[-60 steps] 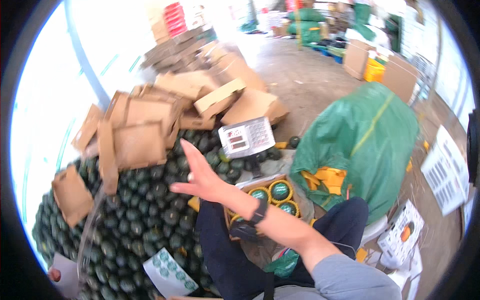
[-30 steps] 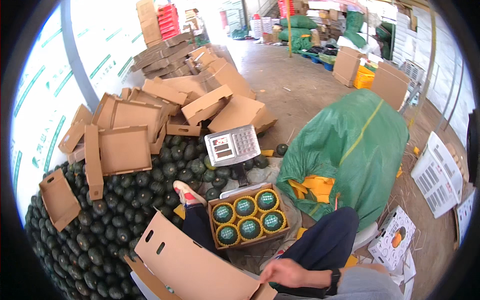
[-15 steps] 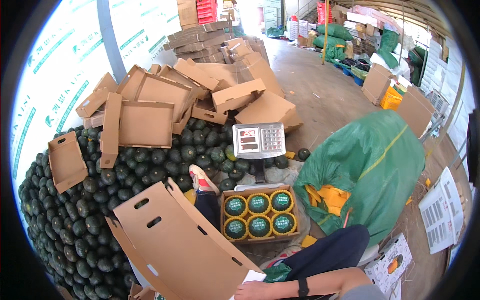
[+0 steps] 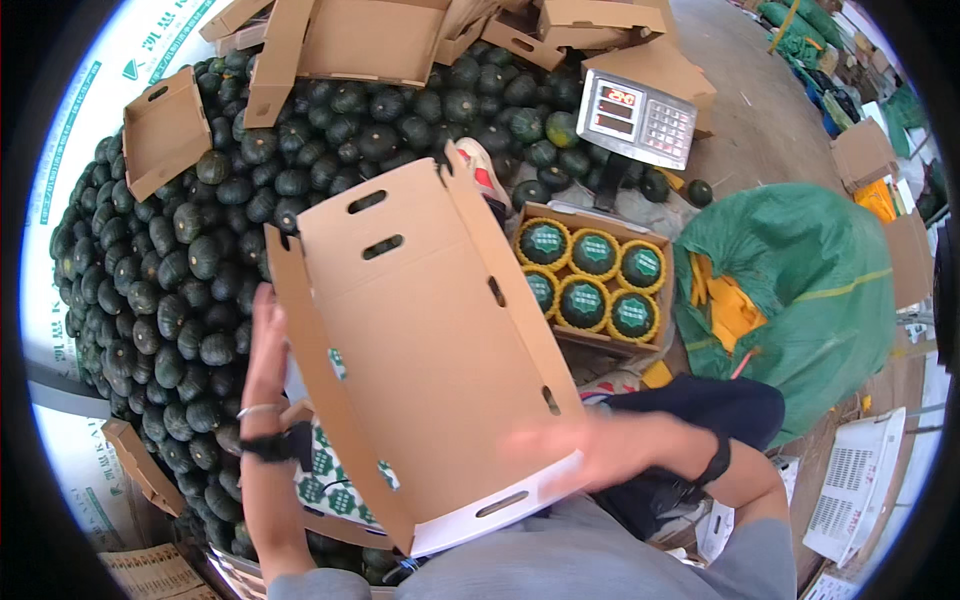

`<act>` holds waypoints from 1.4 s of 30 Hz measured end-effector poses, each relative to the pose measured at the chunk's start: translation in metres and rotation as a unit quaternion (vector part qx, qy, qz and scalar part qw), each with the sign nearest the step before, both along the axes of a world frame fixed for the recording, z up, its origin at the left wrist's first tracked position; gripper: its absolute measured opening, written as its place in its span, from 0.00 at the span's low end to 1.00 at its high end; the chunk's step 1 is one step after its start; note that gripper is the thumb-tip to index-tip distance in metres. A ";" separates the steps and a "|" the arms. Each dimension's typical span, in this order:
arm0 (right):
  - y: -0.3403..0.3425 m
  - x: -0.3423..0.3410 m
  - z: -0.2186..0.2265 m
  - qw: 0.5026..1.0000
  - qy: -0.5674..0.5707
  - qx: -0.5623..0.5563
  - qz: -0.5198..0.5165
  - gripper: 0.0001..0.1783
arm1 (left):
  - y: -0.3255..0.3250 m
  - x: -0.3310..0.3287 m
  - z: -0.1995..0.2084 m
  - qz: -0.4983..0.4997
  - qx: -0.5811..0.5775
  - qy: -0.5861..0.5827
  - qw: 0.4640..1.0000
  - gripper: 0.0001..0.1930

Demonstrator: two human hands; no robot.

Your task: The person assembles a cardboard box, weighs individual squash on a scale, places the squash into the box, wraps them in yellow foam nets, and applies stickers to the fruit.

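A brown cardboard carton (image 4: 430,340), open at the top and cut with handle slots, lies tilted across my lap. My left hand (image 4: 268,340) is against the outside of its left wall, fingers stretched out flat. Over the carton's near right corner is my right hand (image 4: 575,450), smeared by motion, its fingers looking stretched out and apart; whether it touches the cardboard I cannot tell. Right of the carton stands a packed box (image 4: 590,338) of several dark green squashes with green labels, each in a yellow foam net.
A scale (image 4: 638,118) with a lit display stands behind the packed box. Loose dark green squashes (image 4: 190,300) heap up on the left, with empty cartons (image 4: 370,40) on top. At the right are a green sack (image 4: 800,290) of yellow nets and a white crate (image 4: 855,490).
My view has tipped down and left. My left hand has come into sight beside the carton's left wall. My right hand has left its hold on the carton's near end and moved over the corner.
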State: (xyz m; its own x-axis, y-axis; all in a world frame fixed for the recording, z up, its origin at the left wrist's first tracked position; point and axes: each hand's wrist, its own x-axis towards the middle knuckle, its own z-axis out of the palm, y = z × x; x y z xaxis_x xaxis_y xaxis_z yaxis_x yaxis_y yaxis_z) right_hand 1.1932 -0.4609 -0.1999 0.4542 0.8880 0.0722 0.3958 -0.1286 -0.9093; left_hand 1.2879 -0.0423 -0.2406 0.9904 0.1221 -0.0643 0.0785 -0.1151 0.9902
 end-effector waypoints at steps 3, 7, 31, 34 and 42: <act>0.000 0.103 -0.007 0.923 -0.025 0.072 -0.378 0.41 | 0.017 0.026 -0.056 -0.097 -0.217 0.171 0.956 0.30; 0.015 0.185 -0.076 0.919 0.087 0.118 -0.367 0.36 | -0.044 0.060 -0.061 -0.169 -0.111 0.101 0.974 0.26; 0.005 0.190 -0.053 0.823 -0.321 -0.348 -0.313 0.10 | -0.137 0.120 0.048 -0.373 0.499 -0.102 0.776 0.14; -0.066 0.181 -0.028 0.742 -0.449 -0.116 -0.484 0.10 | -0.098 0.114 0.073 -0.320 -0.161 0.097 0.929 0.24; -0.215 0.126 0.015 0.841 0.216 0.221 -0.444 0.27 | -0.192 0.104 -0.020 -0.257 -0.296 0.184 0.901 0.30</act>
State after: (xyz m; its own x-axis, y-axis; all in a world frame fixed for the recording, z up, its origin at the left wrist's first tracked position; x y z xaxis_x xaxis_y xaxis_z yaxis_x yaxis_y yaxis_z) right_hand 1.3189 -0.6764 -0.1847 0.9927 0.1147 -0.0371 -0.0584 0.1889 -0.9803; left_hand 1.3924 -0.2343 -0.2603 0.8049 -0.5106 -0.3024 0.5005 0.3103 0.8082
